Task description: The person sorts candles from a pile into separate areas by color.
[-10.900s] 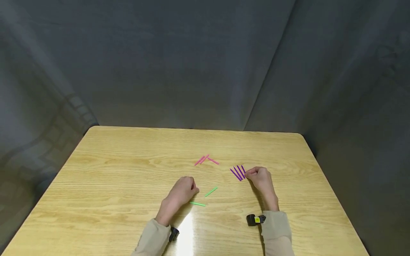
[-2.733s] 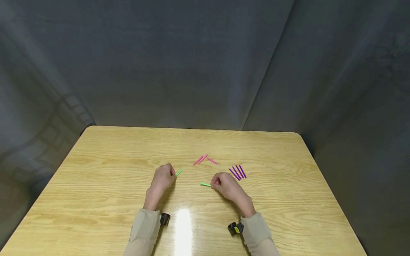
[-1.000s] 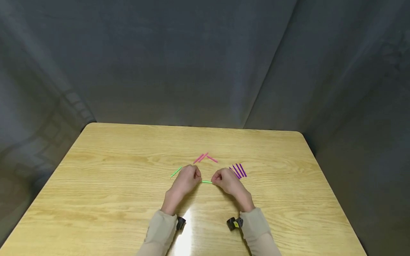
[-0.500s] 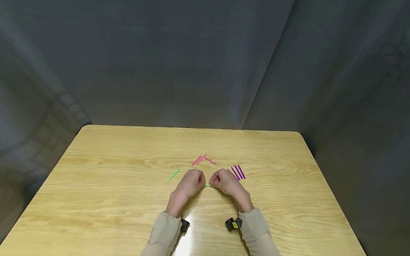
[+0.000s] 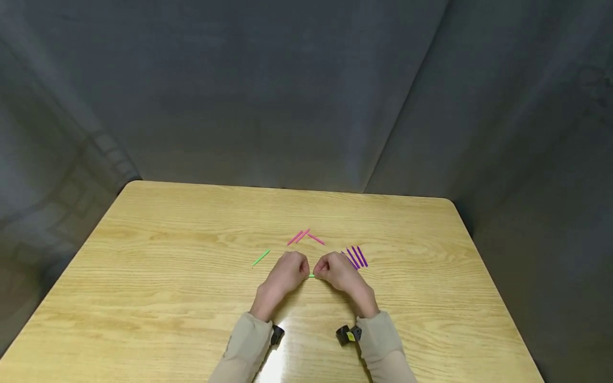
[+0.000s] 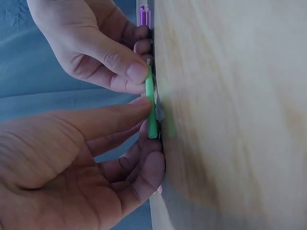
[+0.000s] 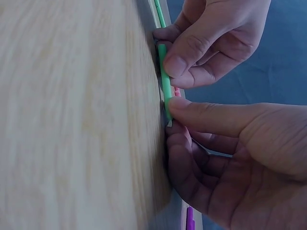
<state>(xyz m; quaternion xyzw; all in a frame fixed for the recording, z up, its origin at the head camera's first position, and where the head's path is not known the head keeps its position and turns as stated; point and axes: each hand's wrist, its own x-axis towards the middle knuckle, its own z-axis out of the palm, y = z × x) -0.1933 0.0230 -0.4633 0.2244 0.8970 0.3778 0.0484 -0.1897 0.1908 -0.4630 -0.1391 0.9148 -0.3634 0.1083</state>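
A thin green candle [image 5: 311, 275] with a short pale wick lies low over the table, spanning both hands. My left hand [image 5: 286, 272] pinches it between thumb and fingers near its plain end, seen in the left wrist view on the candle [image 6: 151, 125]. My right hand [image 5: 340, 272] pinches the wick end, its thumb [image 7: 181, 103] laid along the candle. The two hands almost meet. Left of them another green candle [image 5: 261, 258] lies alone. Several purple candles [image 5: 358, 257] lie in a slanted row just beyond my right hand, partly overlapped by it in the head view.
Three pink candles [image 5: 303, 236] lie farther back, two side by side and one angled the other way. The wooden table [image 5: 191, 308] runs back to a dark grey curtain [image 5: 249, 106]. A black wrist camera [image 5: 348, 335] sits at the right cuff.
My right hand left the purple candles for a green one, now farther back. My left hand set the other green candle down at the left, then came right to pinch the same candle.
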